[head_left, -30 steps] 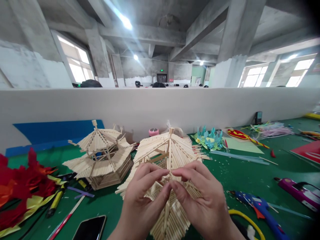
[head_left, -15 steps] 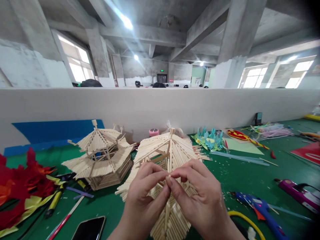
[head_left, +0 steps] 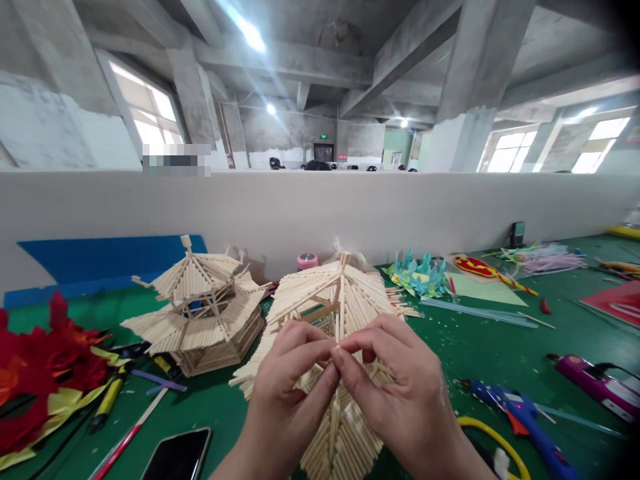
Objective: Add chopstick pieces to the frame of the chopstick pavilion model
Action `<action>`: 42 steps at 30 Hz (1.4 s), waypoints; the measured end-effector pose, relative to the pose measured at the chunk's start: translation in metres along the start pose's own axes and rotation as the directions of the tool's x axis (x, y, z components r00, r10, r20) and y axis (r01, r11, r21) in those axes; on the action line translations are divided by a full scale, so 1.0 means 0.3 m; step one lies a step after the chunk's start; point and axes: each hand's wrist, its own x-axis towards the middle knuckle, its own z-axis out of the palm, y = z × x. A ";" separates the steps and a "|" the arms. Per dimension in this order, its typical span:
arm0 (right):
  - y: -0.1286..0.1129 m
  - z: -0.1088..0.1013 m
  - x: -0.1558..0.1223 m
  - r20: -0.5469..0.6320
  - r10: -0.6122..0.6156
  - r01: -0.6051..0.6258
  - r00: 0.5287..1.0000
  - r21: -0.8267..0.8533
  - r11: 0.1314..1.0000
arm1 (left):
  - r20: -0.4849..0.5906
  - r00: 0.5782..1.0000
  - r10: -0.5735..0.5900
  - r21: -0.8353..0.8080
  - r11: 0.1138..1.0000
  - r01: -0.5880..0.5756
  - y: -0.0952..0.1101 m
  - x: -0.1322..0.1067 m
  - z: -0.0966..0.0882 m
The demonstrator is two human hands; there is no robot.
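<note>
Both hands meet over a model pavilion built of thin wooden sticks, its sloping roof rising to a post at the top. My left hand is closed, thumb and forefinger pinched together. Opposite it, my right hand pinches too, and the fingertips of both touch. Between them shows the pale tip of a small wooden stick, at the lower end of a roof ridge. My fingers hide most of it and part of the roof frame behind.
A second stick pavilion stands to the left, near red paper flowers. A phone lies in front. On the right are a blue glue gun, a purple glue gun and a yellow cable. A white partition closes the back.
The view has shifted very slightly. Both hands stay pinched together in nearly the same place, with only a small movement of the fingertips.
</note>
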 end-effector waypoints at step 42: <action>0.087 -0.027 -0.210 -0.208 0.260 -0.202 0.943 0.260 0.944 | -0.034 0.997 -0.067 -0.002 0.998 0.067 -0.020 -0.051 -0.006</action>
